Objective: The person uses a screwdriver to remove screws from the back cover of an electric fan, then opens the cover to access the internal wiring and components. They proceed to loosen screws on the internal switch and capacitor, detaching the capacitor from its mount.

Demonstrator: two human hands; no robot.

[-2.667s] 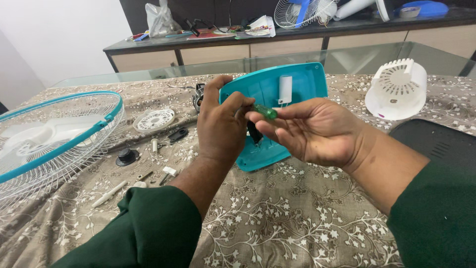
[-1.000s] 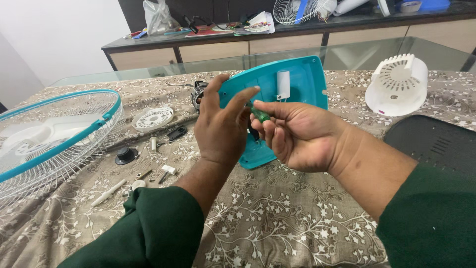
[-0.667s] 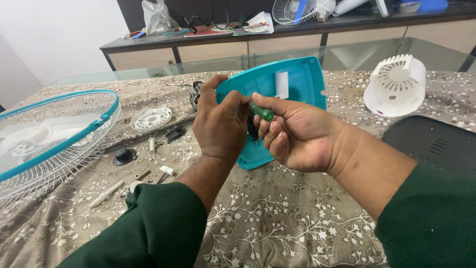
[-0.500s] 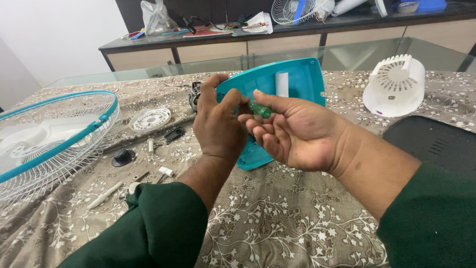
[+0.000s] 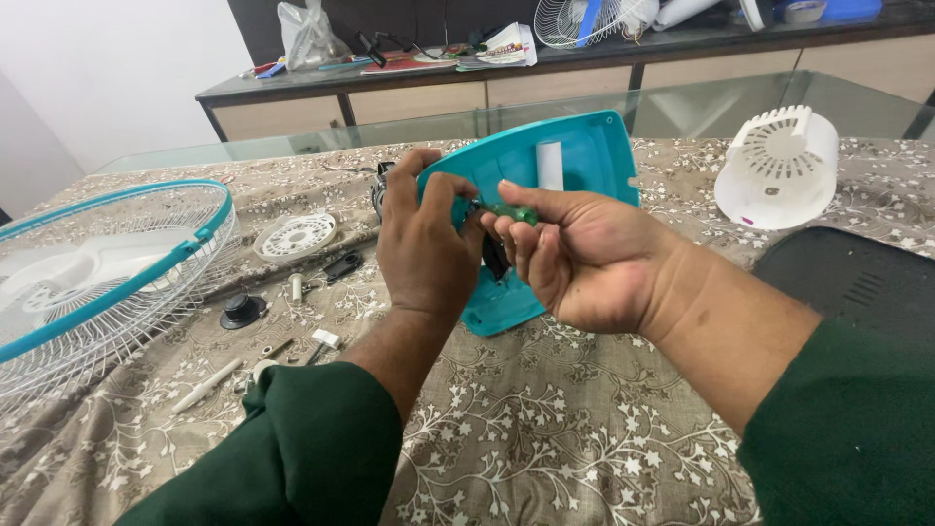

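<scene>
We grip the edge of the teal fan housing (image 5: 575, 161) with our left hand (image 5: 424, 258), holding it tilted up off the patterned tablecloth (image 5: 545, 429). Our right hand (image 5: 584, 258) pinches a small green-handled screwdriver (image 5: 508, 211) between thumb and fingers, against the housing's near side. To the left lie the wire fan guard (image 5: 93, 282) and loose small parts (image 5: 282, 312); a white motor cover (image 5: 779, 166) sits at right.

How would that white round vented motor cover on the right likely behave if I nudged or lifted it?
The white vented cover looks like thin moulded plastic, so probably light and stiff. It sits tilted on the patterned tablecloth, so a nudge may rock or tip it. Its rounded wall suggests it could roll if knocked over, and the thin vent ribs might crack under a hard squeeze.
</scene>
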